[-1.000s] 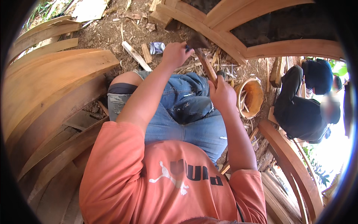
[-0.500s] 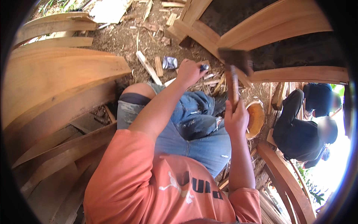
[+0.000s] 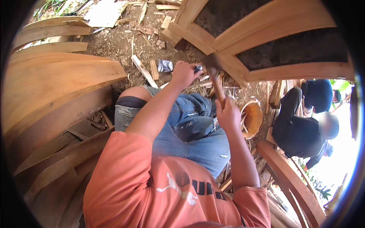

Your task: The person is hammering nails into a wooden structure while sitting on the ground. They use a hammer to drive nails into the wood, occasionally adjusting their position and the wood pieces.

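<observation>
My left hand (image 3: 184, 74) is closed around the dark handle of a chisel (image 3: 198, 68); its round metal-capped end shows past my fingers, and the blade is hidden. In my right hand (image 3: 229, 114) is a hammer, gripped partway along its wooden handle (image 3: 218, 86). The dark hammer head (image 3: 211, 60) is slightly blurred and stands just right of the chisel's capped end, apart from it. Beyond both hands lies a jointed wooden frame (image 3: 228, 59) with dark areas between its members. My legs in torn jeans (image 3: 190, 133) are below my hands.
Large curved boards (image 3: 64, 76) are stacked at my left. A crumpled can (image 3: 165, 66) and wood offcuts (image 3: 144, 72) litter the dirt. A yellowish round container (image 3: 252, 118) stands right of my right hand. Another person (image 3: 300, 129) sits at the right near curved timbers (image 3: 292, 178).
The hammer in my right hand has swung left toward the chisel's end. My left hand still grips the chisel. The whole view has shifted slightly.
</observation>
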Demonstrator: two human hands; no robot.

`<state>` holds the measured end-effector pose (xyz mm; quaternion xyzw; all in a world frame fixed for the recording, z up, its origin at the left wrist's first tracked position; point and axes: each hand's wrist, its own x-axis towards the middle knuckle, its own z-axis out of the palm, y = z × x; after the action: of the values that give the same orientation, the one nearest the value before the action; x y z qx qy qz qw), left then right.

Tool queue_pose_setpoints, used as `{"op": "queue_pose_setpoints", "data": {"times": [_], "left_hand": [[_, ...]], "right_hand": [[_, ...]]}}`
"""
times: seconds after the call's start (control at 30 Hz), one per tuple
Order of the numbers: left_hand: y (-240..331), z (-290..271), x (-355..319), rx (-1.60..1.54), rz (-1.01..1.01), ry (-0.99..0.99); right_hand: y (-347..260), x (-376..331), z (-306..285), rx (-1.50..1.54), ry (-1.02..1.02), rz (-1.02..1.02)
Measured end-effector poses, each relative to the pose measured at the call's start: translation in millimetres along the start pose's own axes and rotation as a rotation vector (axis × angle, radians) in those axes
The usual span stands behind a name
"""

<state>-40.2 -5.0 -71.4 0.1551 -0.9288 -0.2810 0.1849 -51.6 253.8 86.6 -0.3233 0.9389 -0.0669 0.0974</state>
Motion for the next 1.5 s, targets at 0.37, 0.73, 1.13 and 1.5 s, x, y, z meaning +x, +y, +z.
{"op": "queue_pose_setpoints", "data": {"times": [0.37,0.73,1.13,1.5], "left_hand": [[-4.1,7.8,-2.6,-0.045,-0.043,-0.066],[-1.7,19.2,2.8,-0.043,-0.078,-0.043],[-4.1,28.7,-5.9,-0.050,-0.060,0.004],[-12.1,21.8,12.5,-0.055,-0.006,0.083]], "right_hand": [[2.1,-6.8,13.0,-0.022,0.010,0.095],[-2.3,-14.8,31.0,-0.068,-0.054,0.120],[-17.8,-16.7,22.4,0.087,0.065,0.115],[-6.8,-9.7,10.1,0.150,0.119,0.093]]}}
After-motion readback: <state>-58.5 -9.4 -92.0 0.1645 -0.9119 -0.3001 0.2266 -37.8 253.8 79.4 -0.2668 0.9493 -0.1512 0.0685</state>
